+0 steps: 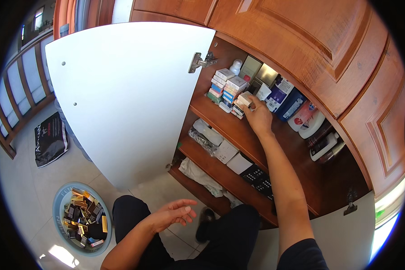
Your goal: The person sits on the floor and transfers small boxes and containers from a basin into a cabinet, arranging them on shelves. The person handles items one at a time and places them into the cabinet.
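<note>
My right hand [259,114] reaches onto the upper shelf of an open wooden cabinet. Its thumb and fingers are around a small pale carton [245,98] at the top of a short pile; whether the carton is lifted off the pile I cannot tell. Left of it stand two taller stacks of small boxes, one white-topped stack [224,75] and another stack [236,83] with blue and pink boxes. A small clear plastic case [225,107] lies in front of them. Low over my knees, my left hand [174,214] hangs with fingers apart and holds nothing.
A white inner cabinet door [128,94] swings wide on the left. Bottles [324,146] and a blue package [291,105] line the shelf's right. Lower shelves hold white boxes [226,152] and plastic wrapping [202,177]. On the floor are a blue-grey basin [57,216] of small boxes and a black bag [50,140].
</note>
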Tool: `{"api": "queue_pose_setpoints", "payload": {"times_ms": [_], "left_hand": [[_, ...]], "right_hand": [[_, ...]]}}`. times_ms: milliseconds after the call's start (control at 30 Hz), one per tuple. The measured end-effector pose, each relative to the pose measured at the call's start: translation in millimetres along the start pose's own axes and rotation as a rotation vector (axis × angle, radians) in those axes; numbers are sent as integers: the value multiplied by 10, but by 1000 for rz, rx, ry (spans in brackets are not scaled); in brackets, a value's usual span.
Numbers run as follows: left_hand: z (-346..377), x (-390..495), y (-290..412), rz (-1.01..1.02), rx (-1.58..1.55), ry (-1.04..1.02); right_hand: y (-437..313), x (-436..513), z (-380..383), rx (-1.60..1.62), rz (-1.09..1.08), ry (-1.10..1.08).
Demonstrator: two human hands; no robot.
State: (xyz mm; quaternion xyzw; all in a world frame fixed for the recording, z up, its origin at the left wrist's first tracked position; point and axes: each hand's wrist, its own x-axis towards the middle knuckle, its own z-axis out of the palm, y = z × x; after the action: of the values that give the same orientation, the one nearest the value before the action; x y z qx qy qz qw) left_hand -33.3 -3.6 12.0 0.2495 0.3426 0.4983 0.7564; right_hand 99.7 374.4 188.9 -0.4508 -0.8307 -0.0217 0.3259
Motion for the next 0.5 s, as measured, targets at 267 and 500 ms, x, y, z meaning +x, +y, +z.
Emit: {"api": "queue_pose_setpoints", "payload": {"times_ms": [267,500], "left_hand": [[37,22,4,-7,25,20],[23,9,-1,-4,60,29]], "right_hand": [[249,143,181,35,-24,44],[98,-30,24,109,60,105]]}}
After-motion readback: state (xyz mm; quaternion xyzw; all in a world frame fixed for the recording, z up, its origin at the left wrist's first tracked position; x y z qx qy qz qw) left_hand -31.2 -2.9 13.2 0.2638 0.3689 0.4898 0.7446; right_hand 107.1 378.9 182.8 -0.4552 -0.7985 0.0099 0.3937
